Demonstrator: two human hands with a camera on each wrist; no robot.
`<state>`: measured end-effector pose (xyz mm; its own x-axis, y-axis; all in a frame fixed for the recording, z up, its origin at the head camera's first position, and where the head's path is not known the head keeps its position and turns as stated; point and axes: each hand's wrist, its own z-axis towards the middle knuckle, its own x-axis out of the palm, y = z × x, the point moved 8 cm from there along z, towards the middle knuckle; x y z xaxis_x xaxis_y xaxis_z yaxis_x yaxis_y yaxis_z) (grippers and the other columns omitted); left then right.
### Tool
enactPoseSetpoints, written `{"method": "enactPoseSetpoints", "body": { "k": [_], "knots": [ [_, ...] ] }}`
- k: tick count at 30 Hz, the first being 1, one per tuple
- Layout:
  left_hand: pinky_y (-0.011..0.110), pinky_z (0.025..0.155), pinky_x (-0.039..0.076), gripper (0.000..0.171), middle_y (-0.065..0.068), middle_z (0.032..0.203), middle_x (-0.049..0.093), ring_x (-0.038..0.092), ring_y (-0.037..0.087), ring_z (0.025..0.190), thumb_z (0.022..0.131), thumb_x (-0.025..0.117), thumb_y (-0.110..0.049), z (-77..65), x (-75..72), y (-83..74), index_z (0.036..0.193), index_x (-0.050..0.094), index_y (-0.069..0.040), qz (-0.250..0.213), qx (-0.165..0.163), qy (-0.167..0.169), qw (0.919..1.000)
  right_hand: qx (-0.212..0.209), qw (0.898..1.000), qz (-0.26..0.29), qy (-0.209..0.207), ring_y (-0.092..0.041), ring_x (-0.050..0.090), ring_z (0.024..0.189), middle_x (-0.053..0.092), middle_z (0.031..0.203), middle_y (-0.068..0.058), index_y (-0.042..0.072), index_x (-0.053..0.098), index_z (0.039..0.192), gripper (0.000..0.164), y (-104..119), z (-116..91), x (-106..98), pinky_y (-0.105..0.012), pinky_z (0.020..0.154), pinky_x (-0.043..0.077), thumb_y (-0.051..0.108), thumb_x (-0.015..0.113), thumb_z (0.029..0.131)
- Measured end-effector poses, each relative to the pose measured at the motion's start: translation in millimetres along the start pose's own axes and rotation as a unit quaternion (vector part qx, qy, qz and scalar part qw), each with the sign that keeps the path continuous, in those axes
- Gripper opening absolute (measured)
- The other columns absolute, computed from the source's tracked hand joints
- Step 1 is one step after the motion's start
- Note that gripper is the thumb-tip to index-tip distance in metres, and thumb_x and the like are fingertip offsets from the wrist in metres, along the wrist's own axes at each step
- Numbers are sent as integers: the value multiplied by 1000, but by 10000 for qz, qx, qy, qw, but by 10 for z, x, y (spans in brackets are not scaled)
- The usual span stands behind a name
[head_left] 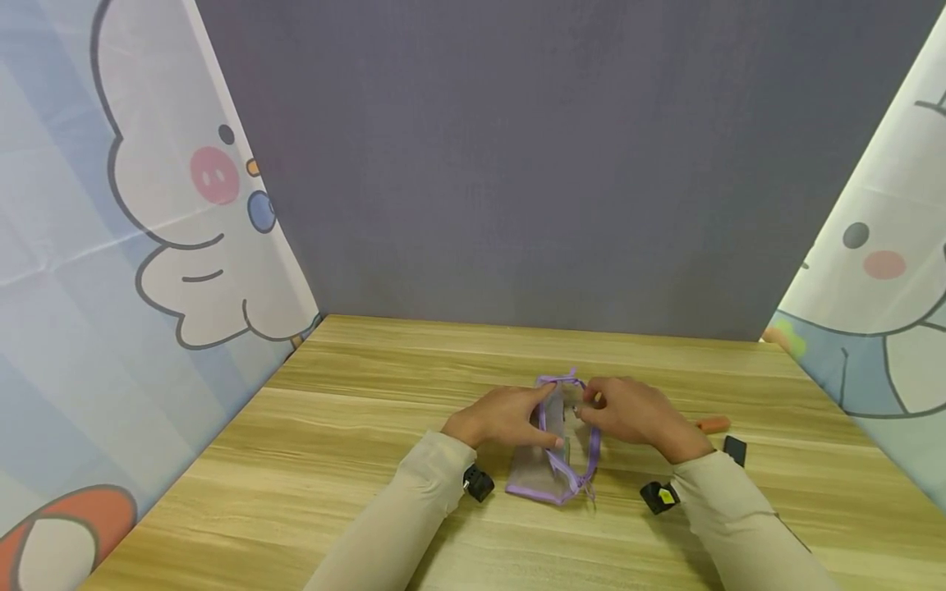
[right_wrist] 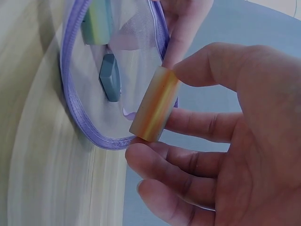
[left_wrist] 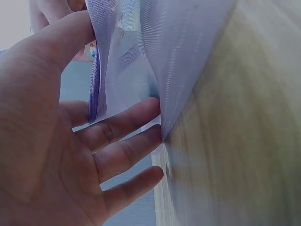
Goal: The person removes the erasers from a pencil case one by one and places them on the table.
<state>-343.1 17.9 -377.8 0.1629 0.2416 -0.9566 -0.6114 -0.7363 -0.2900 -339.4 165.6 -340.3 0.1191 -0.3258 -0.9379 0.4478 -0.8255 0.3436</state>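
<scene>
A see-through mesh pouch [head_left: 535,474] with purple zipper edging [right_wrist: 81,120] lies on the table, its mouth open toward the right. My left hand [head_left: 506,417] grips the near rim; thumb and index finger reach over the zipper while the other fingers lie along the outer mesh. My right hand [head_left: 631,410] pinches a small rectangular block [right_wrist: 155,104], pale with orange and yellow stripes, between thumb and fingers at the pouch's mouth. Inside the pouch are a dark blue-grey block [right_wrist: 110,77] and a green-yellow striped block [right_wrist: 97,22].
An orange piece [head_left: 713,424] lies on the wooden table [head_left: 355,394] beyond my right wrist. Beside my right sleeve is a dark flat object [head_left: 735,450], partly covered. A grey panel [head_left: 510,164] rises behind the table, with cartoon-printed sheets [head_left: 66,271] on both sides.
</scene>
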Motion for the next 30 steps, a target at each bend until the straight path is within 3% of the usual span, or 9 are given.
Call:
{"method": "enactPoseSetpoints", "body": {
  "k": [8,16,23,30],
  "knots": [
    [26,81,47,96,-8,105,63,56,5,87,86,65,-66,17,-15,-18,160,30,-17,-57,83,-47,9999,50,9999,-130,-52,-15,66,83,72,98,-1,13,70,108,28,-39,-5,-33,-42,70,52,36,63,93],
    [27,88,48,96,-4,121,65,58,5,96,86,65,-66,-19,-18,-14,160,29,-15,-42,-27,-18,10000,37,9999,-118,-52,-12,63,79,71,95,0,14,70,106,26,-43,-6,-32,-40,69,51,35,63,92],
    [29,96,46,97,1,141,57,59,10,116,87,63,-68,-50,-1,2,160,27,-16,-80,-133,18,9999,71,10000,-67,-11,-13,64,80,71,95,1,15,70,105,24,-47,-51,-30,-40,69,52,35,63,93],
    [28,96,46,97,1,142,57,58,10,117,87,63,-68,-36,-25,-10,160,27,-15,-36,-51,-49,10000,57,9999,-98,-99,-13,64,80,71,95,1,15,70,104,24,-82,-86,-66,-40,69,52,36,65,93]
  ]
}}
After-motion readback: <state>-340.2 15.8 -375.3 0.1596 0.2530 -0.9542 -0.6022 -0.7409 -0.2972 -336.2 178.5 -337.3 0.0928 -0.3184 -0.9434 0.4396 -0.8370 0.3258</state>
